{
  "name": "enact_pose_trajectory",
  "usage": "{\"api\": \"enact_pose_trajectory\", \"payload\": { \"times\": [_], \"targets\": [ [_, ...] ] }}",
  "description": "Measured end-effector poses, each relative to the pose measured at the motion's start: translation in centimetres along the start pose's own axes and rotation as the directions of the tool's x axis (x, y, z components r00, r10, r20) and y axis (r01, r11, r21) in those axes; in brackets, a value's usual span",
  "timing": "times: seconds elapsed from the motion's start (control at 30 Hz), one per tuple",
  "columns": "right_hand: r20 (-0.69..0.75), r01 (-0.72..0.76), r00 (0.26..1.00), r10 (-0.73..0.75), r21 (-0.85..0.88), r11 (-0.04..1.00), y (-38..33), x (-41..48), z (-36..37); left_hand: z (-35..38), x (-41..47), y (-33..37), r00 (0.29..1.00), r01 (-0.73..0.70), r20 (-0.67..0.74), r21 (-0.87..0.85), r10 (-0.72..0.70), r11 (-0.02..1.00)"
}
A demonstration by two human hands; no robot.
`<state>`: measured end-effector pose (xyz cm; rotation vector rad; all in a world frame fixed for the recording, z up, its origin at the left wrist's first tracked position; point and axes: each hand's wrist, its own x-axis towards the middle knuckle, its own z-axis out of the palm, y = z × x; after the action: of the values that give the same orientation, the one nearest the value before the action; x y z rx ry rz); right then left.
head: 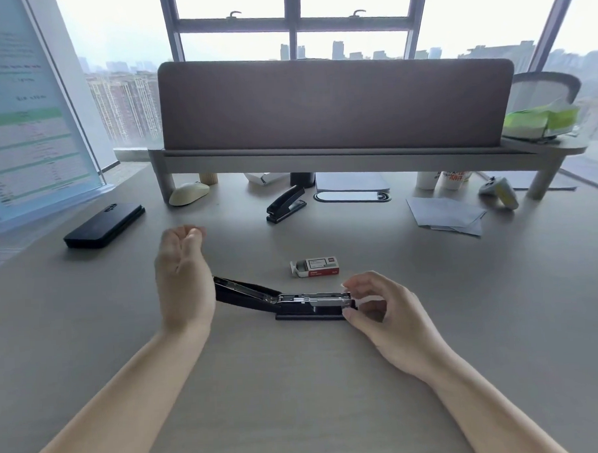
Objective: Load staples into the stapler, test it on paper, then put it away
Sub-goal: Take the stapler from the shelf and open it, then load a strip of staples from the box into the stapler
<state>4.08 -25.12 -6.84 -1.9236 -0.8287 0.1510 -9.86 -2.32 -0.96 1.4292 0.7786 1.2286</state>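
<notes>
two hands at work over the bench [499, 303]. the black stapler [287, 300] lies flipped open mid-bench, lid thrown back toward the left edge. the right hand [380, 308] pinches the front end of its metal magazine, thumb low, forefinger on top. the left hand [181, 279] hovers at the lid's tip, fingers loosely curled and blurred, can't tell if they hold anything. the staple box [315, 267] sits just behind the stapler, toward the far edge.

We see a glossy black plastic stapler [246, 296] with a shiny metal magazine [314, 297] on our matt, wood-grain desk [298, 397].
</notes>
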Motion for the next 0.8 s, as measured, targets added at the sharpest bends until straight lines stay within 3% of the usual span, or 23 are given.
{"api": "enact_pose_trajectory", "payload": {
  "times": [0.1, 0.2, 0.27, 0.37, 0.53, 0.8],
  "targets": [
    [-0.01, -0.014, 1.0, 0.015, 0.028, 1.0, -0.1, -0.2, -0.1, 1.6, 1.4, 2.3, 0.924, -0.318, 0.286, 0.198, 0.256, 0.927],
    [-0.017, -0.004, 1.0, 0.004, 0.01, 1.0, -0.2, -0.3, 0.1, 4.1, 1.9, 3.1, 0.753, -0.508, 0.622, 0.342, 0.215, 0.79],
    [-0.04, -0.022, 0.999, 0.024, 0.056, 0.998, -0.3, -0.2, 0.1, 5.6, 1.9, 2.5, 0.68, -0.58, 0.721, 0.421, 0.131, 0.697],
    [-0.101, -0.005, 0.995, 0.023, 0.174, 0.985, -0.2, 0.4, 0.0, 7.1, 2.6, 1.1, 0.636, -0.61, 0.772, 0.504, -0.002, 0.611],
    [-0.121, 0.045, 0.992, -0.029, 0.133, 0.99, -0.7, 4.3, -0.3, 8.4, 3.8, 0.1, 0.604, -0.626, 0.79, 0.553, -0.107, 0.55],
    [0.061, 0.077, 0.995, -0.075, -0.037, 0.996, 0.4, 9.4, 1.7, 9.1, 5.0, -1.6, 0.576, -0.635, 0.808, 0.537, -0.123, 0.556]
  ]
}}
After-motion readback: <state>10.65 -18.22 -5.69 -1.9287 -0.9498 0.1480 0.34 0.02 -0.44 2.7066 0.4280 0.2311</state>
